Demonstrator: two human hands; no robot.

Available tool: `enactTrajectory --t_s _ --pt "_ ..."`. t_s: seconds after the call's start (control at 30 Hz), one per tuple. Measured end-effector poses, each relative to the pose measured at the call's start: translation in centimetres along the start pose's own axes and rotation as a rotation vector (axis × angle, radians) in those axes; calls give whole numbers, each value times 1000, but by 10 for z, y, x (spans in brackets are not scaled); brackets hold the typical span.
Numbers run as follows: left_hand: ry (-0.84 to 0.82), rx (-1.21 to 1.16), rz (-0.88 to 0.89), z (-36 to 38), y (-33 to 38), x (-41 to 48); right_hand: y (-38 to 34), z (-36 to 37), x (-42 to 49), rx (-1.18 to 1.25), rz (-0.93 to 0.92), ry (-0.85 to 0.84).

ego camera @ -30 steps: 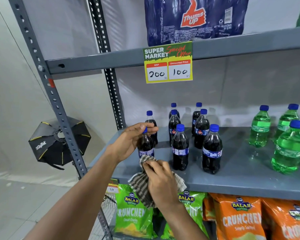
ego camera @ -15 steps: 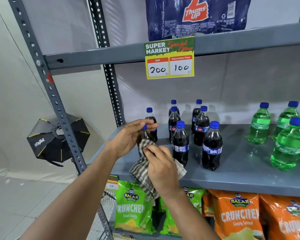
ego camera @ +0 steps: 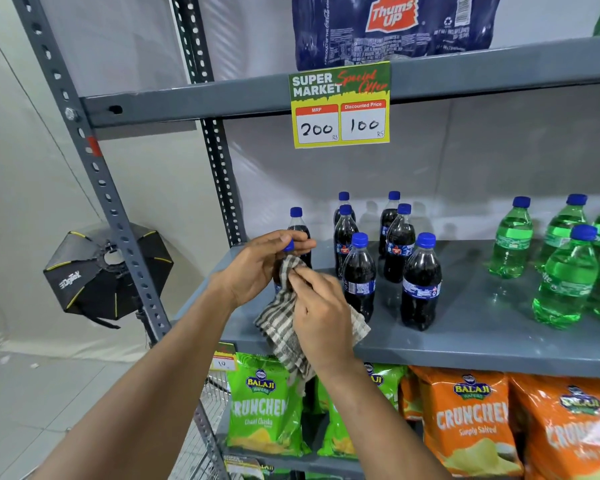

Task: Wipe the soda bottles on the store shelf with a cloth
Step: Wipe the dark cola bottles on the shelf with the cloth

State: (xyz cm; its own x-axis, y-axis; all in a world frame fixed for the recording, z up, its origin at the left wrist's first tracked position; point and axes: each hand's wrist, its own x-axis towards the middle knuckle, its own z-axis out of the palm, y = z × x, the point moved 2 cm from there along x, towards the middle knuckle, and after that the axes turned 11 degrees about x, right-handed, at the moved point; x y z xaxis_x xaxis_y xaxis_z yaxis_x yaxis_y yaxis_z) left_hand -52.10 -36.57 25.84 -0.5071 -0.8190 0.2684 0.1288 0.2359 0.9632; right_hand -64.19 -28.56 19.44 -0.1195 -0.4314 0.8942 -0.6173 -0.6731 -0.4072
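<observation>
The dark soda bottle [ego camera: 282, 261] stands upright at the shelf's [ego camera: 482, 336] front left corner. The striped cloth [ego camera: 284, 317] has climbed from its label to its neck. The left hand [ego camera: 257, 268] pinches the blue cap; the right hand [ego camera: 321, 317] squeezes the cloth. Six more dark bottles [ego camera: 359, 275] stand just right.

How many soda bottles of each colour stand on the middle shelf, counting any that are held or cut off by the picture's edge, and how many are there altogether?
Dark cola bottles: 8 (one gripped by the left hand)
Green bottles: 4 (one cut off at the right edge)
Total: 12
</observation>
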Motion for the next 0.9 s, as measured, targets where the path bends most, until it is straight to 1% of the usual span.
enactTrajectory --t_s 0.17,0.23,0.3,0.37,0.5,0.6,0.7,0.8,0.9 --pt "11 37 30 0 0 1 3 3 -11 -110 -138 -88" --pt "6 54 36 -1 -1 1 7 7 -24 -143 -170 -163" --pt "-3 58 36 -1 -2 1 12 10 -37 -169 -179 -253" --pt "-6 60 35 -2 -2 2 16 10 -47 -196 -175 -305" --pt "-14 90 38 -5 -2 1 12 7 -51 -228 -130 -316" --pt "-35 119 16 -7 1 3 10 2 -48 -156 -110 -346" --pt "-69 181 -11 -12 7 7 9 -14 -49 -60 -122 -309" --pt "-81 265 5 -13 18 9 8 -35 -50 -22 -126 -201" --pt "21 320 122 -4 42 9 4 -58 -50 -13 -166 -76"
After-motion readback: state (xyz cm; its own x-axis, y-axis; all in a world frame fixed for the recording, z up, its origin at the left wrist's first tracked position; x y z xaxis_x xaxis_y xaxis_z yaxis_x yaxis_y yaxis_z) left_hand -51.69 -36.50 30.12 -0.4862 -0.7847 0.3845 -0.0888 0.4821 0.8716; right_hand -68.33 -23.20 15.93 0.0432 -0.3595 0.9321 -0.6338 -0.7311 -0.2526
